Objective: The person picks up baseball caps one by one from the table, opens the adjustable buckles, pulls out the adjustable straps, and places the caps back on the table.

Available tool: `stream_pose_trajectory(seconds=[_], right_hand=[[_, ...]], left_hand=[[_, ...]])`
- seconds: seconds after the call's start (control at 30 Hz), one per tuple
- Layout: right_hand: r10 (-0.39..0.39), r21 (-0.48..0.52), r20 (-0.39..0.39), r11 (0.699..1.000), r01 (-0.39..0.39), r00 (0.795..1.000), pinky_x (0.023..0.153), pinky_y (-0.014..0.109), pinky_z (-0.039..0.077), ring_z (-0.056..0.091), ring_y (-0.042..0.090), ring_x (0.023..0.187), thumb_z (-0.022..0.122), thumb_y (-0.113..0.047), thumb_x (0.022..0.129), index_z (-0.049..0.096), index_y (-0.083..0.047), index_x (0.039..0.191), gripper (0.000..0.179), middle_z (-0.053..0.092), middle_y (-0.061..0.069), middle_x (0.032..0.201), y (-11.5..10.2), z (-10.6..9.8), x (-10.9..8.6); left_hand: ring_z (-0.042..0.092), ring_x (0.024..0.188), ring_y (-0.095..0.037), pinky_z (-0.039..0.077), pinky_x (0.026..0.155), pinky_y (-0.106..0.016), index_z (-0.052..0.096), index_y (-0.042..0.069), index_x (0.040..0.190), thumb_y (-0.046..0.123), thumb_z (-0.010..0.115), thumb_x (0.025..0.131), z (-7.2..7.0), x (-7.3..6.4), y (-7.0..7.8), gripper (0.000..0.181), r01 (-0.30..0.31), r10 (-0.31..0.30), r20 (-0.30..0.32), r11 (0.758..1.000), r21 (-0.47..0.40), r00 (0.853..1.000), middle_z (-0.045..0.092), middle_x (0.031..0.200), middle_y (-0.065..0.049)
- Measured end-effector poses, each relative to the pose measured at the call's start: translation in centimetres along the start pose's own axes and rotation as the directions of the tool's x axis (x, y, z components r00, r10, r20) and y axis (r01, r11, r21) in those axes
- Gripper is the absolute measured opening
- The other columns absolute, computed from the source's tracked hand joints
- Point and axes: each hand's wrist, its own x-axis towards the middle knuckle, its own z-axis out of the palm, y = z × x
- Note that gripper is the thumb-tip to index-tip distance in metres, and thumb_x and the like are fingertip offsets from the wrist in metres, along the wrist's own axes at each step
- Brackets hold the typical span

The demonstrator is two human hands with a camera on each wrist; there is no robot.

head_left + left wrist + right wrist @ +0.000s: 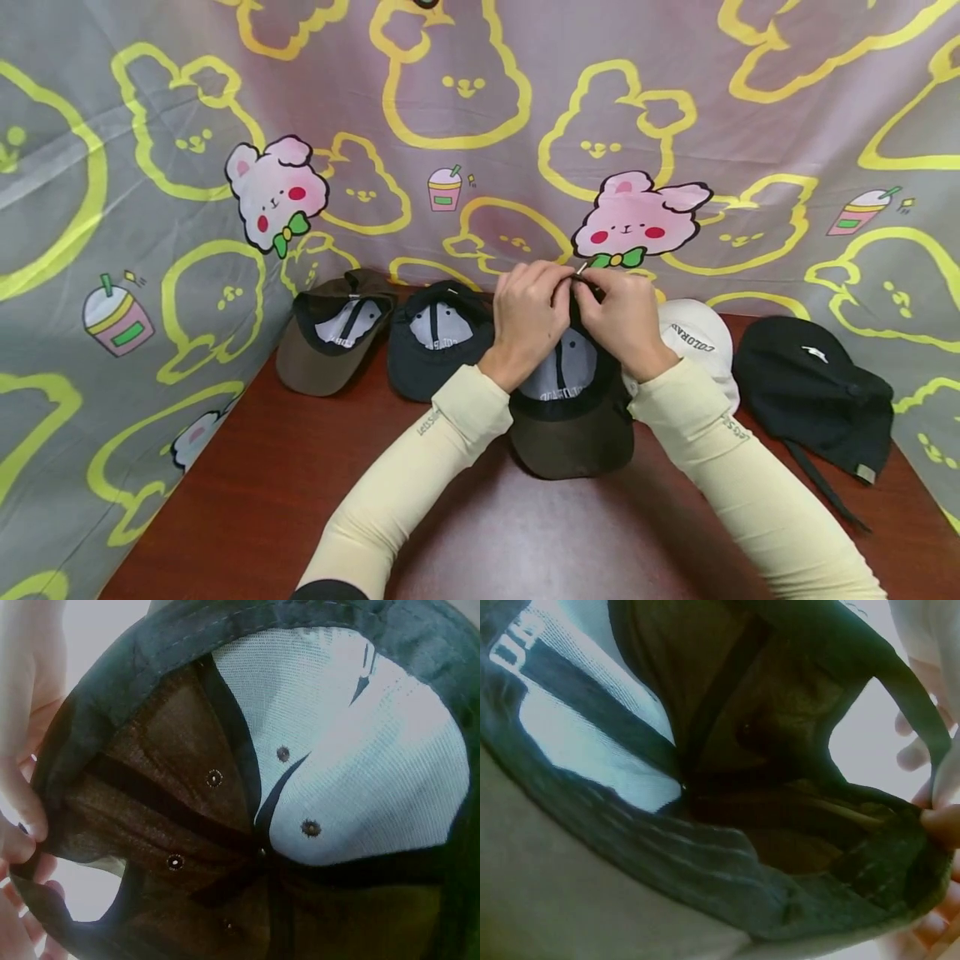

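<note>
A dark brown baseball cap (573,446) is at the middle of the table in the head view, its inside turned toward me and its brim toward the front. My left hand (528,317) and right hand (626,317) pinch its back strap between thumbs and fingers, close together at the top. A small metal piece (582,268) shows between the fingertips. In the left wrist view the cap's white-lined front panel (360,765) and the opening above the strap show. The right wrist view shows the sweatband (667,859) and the strap at my right fingers.
A brown cap (315,358) and a dark navy cap (412,367) stand at the left, insides showing. On the right are a white cap (701,350) with lettering and a black cap (802,375) with a hanging cord. A patterned cloth (480,167) rises behind the wooden table (247,492).
</note>
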Motion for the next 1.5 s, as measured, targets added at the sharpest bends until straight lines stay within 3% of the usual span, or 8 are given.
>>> stream_pose_trajectory(seconds=[0.23,0.57,1.0,1.5], right_hand=[[0.001,0.001,-0.039,1.0,0.0,0.999,0.063,0.048,0.056,0.07,0.035,0.066,0.065,-0.01,0.089,0.076,0.003,0.086,0.017,0.075,0.02,0.079,-0.2,0.3,0.3],[0.114,-0.028,-0.065,0.993,-0.116,0.991,0.06,0.05,0.051,0.068,0.037,0.064,0.062,-0.011,0.089,0.077,-0.001,0.085,0.018,0.074,0.018,0.077,0.0,-0.1,1.0],[0.044,-0.003,-0.003,0.999,-0.044,0.999,0.063,0.047,0.054,0.069,0.034,0.066,0.07,-0.012,0.088,0.078,0.0,0.088,0.014,0.075,0.018,0.079,0.1,-0.4,0.5],[0.037,0.003,-0.041,0.999,-0.037,0.998,0.062,0.045,0.053,0.07,0.032,0.067,0.075,-0.014,0.084,0.078,0.0,0.088,0.014,0.076,0.016,0.079,-0.6,-0.5,0.2]], left_hand=[[0.068,0.084,-0.014,0.046,0.07,-0.029,0.079,0.015,0.097,0.018,0.059,0.097,-0.4,0.2,0.0,0.02,-0.006,0.006,-0.003,1.0,0.016,1.0,0.075,0.091,0.002],[0.066,0.081,-0.013,0.045,0.069,-0.028,0.079,0.017,0.098,0.021,0.06,0.097,-0.6,0.2,0.1,0.019,-0.034,0.033,0.018,0.998,0.053,0.999,0.075,0.089,0.004],[0.067,0.086,-0.016,0.043,0.068,-0.029,0.077,0.015,0.102,0.02,0.058,0.097,-0.4,0.3,0.3,0.02,0.004,-0.005,0.009,1.0,0.015,1.0,0.075,0.1,0.002],[0.068,0.086,-0.014,0.046,0.07,-0.029,0.078,0.015,0.1,0.021,0.058,0.098,-0.4,0.1,-0.1,0.021,0.005,-0.005,0.009,1.0,-0.01,1.0,0.076,0.096,0.003]])
